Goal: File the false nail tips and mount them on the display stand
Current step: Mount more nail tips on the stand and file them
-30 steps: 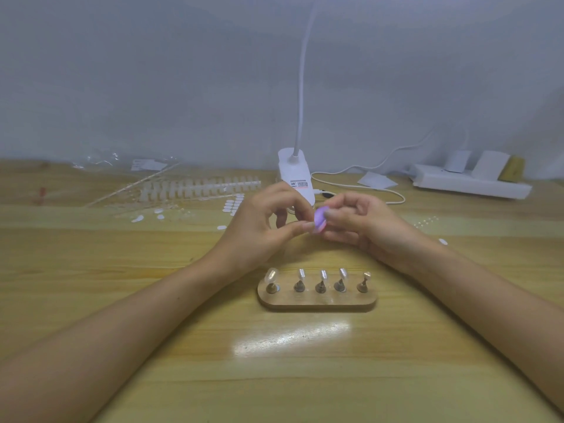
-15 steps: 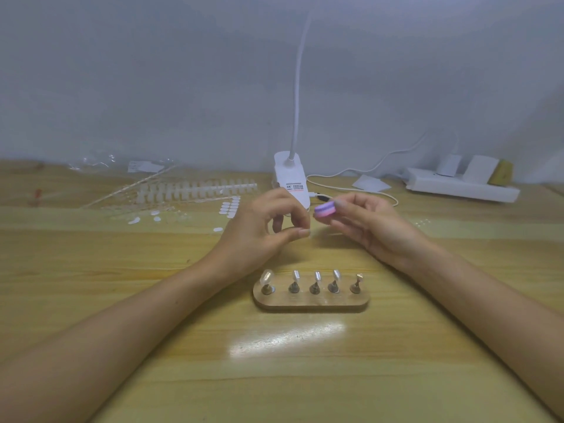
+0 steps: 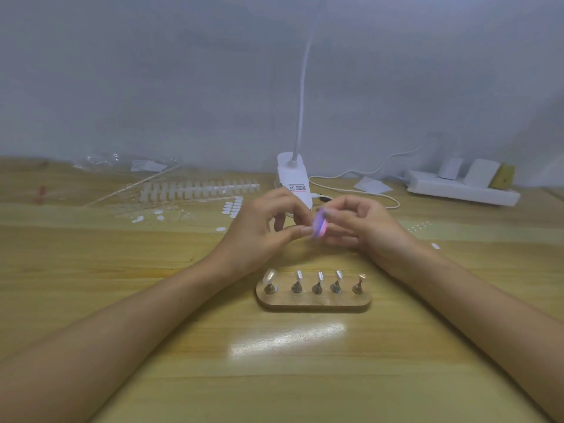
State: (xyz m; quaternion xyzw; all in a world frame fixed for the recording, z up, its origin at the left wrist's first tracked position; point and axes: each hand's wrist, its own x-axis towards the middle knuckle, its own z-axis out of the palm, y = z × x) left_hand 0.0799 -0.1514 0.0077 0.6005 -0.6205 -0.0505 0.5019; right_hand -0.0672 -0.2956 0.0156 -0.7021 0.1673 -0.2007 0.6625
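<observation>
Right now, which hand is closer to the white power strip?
Right. The right hand is left of the power strip and nearer the camera; the left hand sits farther left.

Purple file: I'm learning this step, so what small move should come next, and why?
Probably a short stroke of the purple file, pinched by the right hand, against the pinched fingers of the left hand; whatever they hold is too small to see. On the display stand the rightmost peg looks bare.

Purple/pink file (image 3: 319, 224), brn stand (image 3: 314, 303)
</observation>
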